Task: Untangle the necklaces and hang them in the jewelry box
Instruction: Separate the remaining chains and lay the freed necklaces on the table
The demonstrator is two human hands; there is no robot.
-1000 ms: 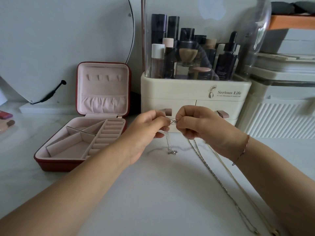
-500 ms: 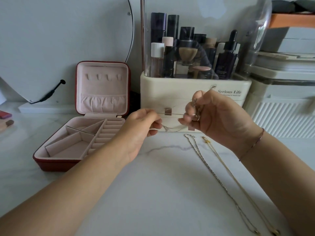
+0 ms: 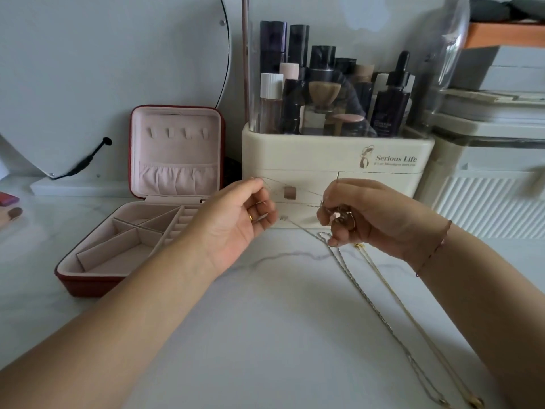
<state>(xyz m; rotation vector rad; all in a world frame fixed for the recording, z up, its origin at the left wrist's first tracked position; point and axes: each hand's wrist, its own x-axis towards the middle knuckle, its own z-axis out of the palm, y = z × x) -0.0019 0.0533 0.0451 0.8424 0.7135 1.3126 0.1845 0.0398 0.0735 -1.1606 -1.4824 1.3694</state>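
A thin silver necklace is stretched between my two hands above the marble top. My left hand, palm up, pinches one end of it. My right hand grips the other end with curled fingers, and its pendant seems bunched in the palm. The red jewelry box stands open at the left, its pink lid upright with a row of small hooks and its trays bare. A silver chain and a gold chain lie side by side on the top, running toward the lower right.
A cream cosmetics organizer full of bottles stands just behind my hands. A round mirror leans at the back left, white containers stand at the right. Lipsticks lie at the far left edge.
My hands have moved apart, drawing the silver necklace taut between them. The pendant that hung below my hands a second ago is gathered into my right hand.
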